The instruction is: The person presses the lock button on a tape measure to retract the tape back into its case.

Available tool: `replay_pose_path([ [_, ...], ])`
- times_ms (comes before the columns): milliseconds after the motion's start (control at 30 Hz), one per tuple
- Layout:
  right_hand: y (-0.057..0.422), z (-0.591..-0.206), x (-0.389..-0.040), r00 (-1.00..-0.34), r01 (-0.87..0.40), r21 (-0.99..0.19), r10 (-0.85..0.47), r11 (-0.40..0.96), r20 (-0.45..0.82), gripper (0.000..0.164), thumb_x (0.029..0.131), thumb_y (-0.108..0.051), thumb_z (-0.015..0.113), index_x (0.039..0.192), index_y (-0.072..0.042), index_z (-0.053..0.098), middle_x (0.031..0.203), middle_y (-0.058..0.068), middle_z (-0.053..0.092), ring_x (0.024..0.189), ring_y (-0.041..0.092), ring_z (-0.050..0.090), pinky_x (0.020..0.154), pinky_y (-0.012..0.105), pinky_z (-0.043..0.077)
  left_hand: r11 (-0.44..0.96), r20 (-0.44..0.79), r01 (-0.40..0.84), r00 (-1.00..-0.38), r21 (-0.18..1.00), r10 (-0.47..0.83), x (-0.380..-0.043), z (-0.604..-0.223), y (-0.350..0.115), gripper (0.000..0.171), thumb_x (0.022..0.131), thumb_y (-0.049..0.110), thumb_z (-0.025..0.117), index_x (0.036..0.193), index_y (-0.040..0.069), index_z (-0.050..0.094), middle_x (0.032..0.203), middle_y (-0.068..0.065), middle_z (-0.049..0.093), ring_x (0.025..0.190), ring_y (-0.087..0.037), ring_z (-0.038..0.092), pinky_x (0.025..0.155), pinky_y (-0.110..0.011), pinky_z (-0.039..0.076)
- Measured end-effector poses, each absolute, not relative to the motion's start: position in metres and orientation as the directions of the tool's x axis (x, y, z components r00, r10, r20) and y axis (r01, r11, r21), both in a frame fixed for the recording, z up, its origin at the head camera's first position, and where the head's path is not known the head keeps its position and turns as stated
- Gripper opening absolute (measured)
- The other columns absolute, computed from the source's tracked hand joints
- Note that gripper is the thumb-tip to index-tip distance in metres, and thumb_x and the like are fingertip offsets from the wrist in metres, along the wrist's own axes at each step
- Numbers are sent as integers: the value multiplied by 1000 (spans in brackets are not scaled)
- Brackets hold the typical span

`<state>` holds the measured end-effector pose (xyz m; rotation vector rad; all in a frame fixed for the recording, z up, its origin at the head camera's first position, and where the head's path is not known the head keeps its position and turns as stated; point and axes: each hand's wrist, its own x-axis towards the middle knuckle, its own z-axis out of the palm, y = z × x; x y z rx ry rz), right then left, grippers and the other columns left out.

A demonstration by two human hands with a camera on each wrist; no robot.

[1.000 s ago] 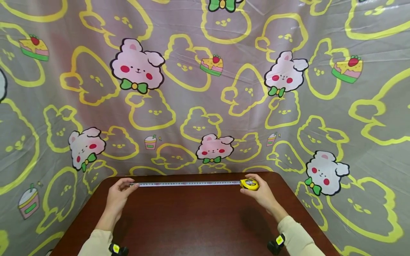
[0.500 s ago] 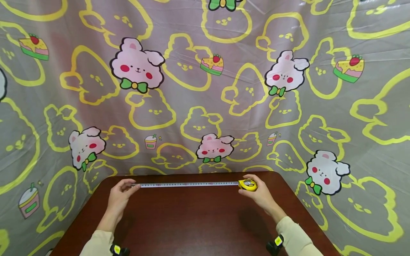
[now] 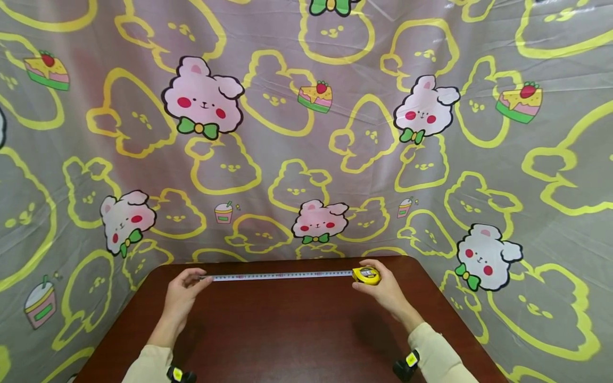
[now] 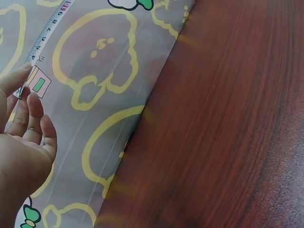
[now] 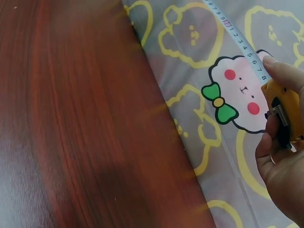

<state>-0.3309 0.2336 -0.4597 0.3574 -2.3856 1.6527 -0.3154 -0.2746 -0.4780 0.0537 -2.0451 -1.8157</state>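
Observation:
A yellow tape measure (image 3: 366,275) sits in the grip of my right hand (image 3: 387,291), its case held between thumb and fingers. From the case a white blade (image 3: 282,275) with black and red marks runs straight across to the left. My left hand (image 3: 179,298) pinches the blade's free end between thumb and fingertips. In the left wrist view the blade (image 4: 46,33) leaves the pinch near its low numbers, and the other fingers curl loosely below. The right wrist view shows the yellow case (image 5: 284,111) with a dark metal clip on its side, the thumb near the blade's mouth.
Beneath the hands spreads a dark reddish-brown table (image 3: 287,330) with rounded far corners. A grey curtain (image 3: 297,149) printed with rabbits, cakes and cups surrounds its back and sides. Both wrists carry small black cameras (image 3: 181,374) at the light sleeves.
The two hands have drawn slightly closer together, the right hand with the case moving left and the left hand moving right. The stretch of blade between them has become shorter.

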Motion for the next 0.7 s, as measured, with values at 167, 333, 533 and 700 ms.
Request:
replay_pose_path([
  [167, 224, -441, -316, -949, -315, -895, -79, 317, 306, 59, 82, -3, 87, 133, -1, 59, 123, 20, 59, 98, 29, 59, 78, 28, 53, 153, 269, 233, -921, 960, -281, -314, -477, -273, 32, 93, 15, 81, 114, -3, 65, 94, 8, 69, 90, -15, 56, 76, -22, 46],
  [333, 216, -429, -307, -942, -336, -888, -105, 315, 319, 57, 82, -3, 87, 132, 0, 59, 124, 21, 58, 99, 27, 59, 79, 28, 53, 148, 281, 248, -918, 957, -279, -316, -476, -268, 36, 91, 15, 82, 114, -6, 64, 94, 7, 69, 91, -14, 56, 78, -22, 46],
  [533, 212, -430, -308, -942, -334, -888, -84, 315, 324, 60, 81, -2, 87, 133, 0, 59, 127, 20, 57, 102, 30, 57, 81, 28, 53, 144, 296, 265, -915, 953, -273, -318, -478, -264, 38, 92, 14, 82, 116, -9, 63, 92, 9, 68, 90, -12, 56, 78, -21, 46],
  [700, 210, -430, -308, -946, -324, -891, -82, 318, 314, 60, 82, -4, 87, 134, 0, 58, 127, 20, 56, 103, 31, 56, 81, 28, 53, 141, 289, 259, -919, 955, -270, -318, -477, -261, 43, 91, 13, 82, 119, -12, 61, 93, 8, 67, 90, -12, 57, 79, -21, 46],
])
